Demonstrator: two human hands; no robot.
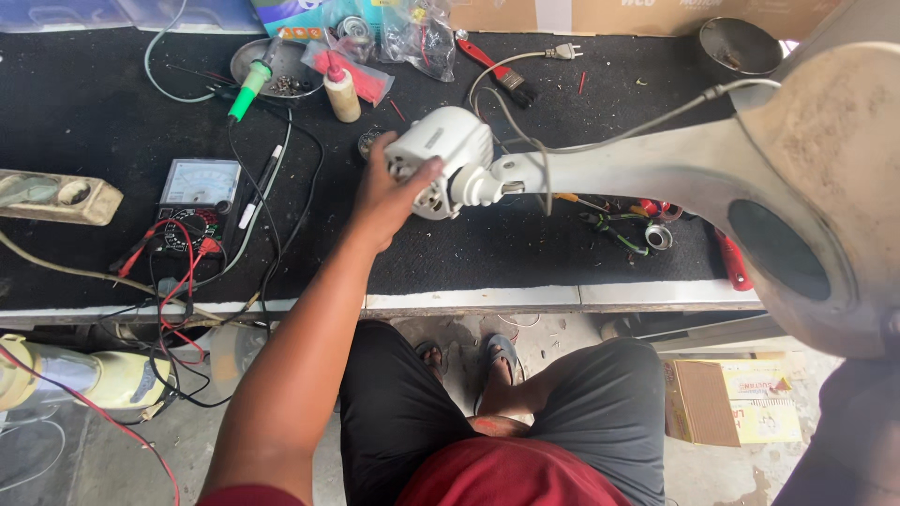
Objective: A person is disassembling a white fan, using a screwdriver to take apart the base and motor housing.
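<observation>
The person's left hand (389, 192) is reaching forward from the lower left, the bare forearm stretching up across the bench edge and the wrist bending slightly so that the palm is pressing against the near side of the white, rounded plastic motor housing (439, 155). The thumb is lying over the lower front of the housing and the fingers are curling round its far side, so the hand is closing in a firm grasp on it. The housing is sitting at the end of a pale grey metal stand neck (619, 169), which is running to the right into a wide, dished grey base (816, 187) looming close to the camera; the whole piece is hovering just above the black bench mat (84, 122), near its middle. A thin grey cable (600, 141) is trailing along the neck. The right hand is not showing anywhere in the view. To the left of the gripping hand, an analogue multimeter with a grey face (195, 201) is lying flat on the mat with red and black leads tangling around it, and a green-handled soldering iron (248, 89) is resting farther back beside a round metal dish (281, 66). Below the bench, the person's knees in dark shorts are spreading apart.
</observation>
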